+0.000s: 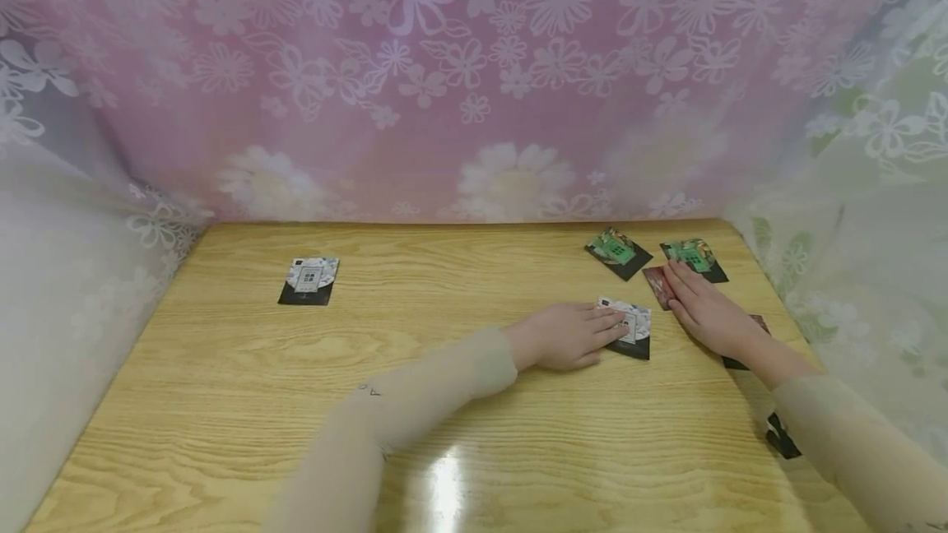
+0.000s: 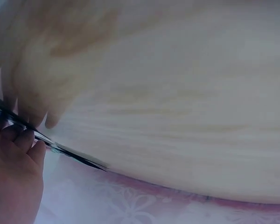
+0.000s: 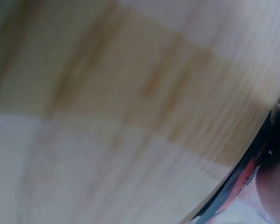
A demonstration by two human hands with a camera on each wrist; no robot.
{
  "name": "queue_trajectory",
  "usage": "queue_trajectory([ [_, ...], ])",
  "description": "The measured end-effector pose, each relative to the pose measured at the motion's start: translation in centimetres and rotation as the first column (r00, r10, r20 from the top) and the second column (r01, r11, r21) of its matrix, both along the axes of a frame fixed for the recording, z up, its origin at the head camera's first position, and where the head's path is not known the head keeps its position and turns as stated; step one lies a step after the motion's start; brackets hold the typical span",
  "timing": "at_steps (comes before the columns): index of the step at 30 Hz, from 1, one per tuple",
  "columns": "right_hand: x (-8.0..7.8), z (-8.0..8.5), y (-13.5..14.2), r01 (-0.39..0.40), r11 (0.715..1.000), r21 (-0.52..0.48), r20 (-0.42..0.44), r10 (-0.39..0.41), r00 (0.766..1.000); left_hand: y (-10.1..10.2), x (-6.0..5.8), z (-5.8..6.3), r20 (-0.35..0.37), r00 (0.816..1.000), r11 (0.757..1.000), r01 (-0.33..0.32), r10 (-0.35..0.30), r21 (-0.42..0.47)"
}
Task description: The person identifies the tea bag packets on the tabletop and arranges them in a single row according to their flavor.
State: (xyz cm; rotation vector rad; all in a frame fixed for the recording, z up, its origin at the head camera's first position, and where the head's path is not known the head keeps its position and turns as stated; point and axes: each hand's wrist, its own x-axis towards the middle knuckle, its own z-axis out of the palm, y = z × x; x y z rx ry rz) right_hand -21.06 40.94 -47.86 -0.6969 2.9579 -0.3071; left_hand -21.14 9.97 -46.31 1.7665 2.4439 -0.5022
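In the head view my left hand [image 1: 570, 337] lies with extended fingers over a small flat white-and-black packet [image 1: 638, 336], covering its left part. The left wrist view shows the fingers touching that thin packet [image 2: 79, 157] at its edge. My right hand [image 1: 709, 315] rests, fingers extended, on a red packet [image 1: 657, 286], which it partly hides. Its fingertips reach the lower edge of a green-and-black packet [image 1: 696, 257]. Beneath the right hand's wrist side, another dark packet [image 1: 735, 363] shows only in part. The right wrist view catches the red packet [image 3: 245, 179] edge-on.
A second green-and-black packet [image 1: 619, 253] lies tilted near the back edge. Far left sits another white-and-black packet [image 1: 309, 281]. Beside the right forearm is a partly covered black item [image 1: 782, 437]. Floral cloth [image 1: 474, 89] hangs around the wooden table [image 1: 222, 401].
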Motion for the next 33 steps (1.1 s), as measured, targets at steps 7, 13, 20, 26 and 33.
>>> queue_trajectory([
  [7,0.0,-0.1,0.1,-0.014,1.000,-0.007,-0.020,0.014,1.000,-3.3,0.2,-0.3,0.010,1.000,1.000,-0.016,0.016,0.027],
  [13,0.0,0.1,0.2,-0.024,1.000,-0.013,-0.042,0.024,0.999,-5.5,0.1,0.2,-0.009,1.000,0.999,-0.002,0.002,0.035],
  [20,0.0,-0.1,0.2,-0.029,0.999,-0.014,-0.061,0.028,0.998,-5.1,-0.4,0.4,-0.064,0.998,0.998,0.016,-0.012,0.054],
  [26,-0.1,-0.3,0.2,-0.032,0.999,-0.009,-0.062,0.032,0.998,-3.5,-0.3,0.0,-0.069,0.997,0.998,-0.021,0.025,0.060],
  [33,0.1,-0.3,0.1,-0.011,1.000,-0.012,-0.037,0.010,0.999,-3.4,-0.5,-0.6,-0.022,0.995,0.994,-0.098,0.100,0.052],
])
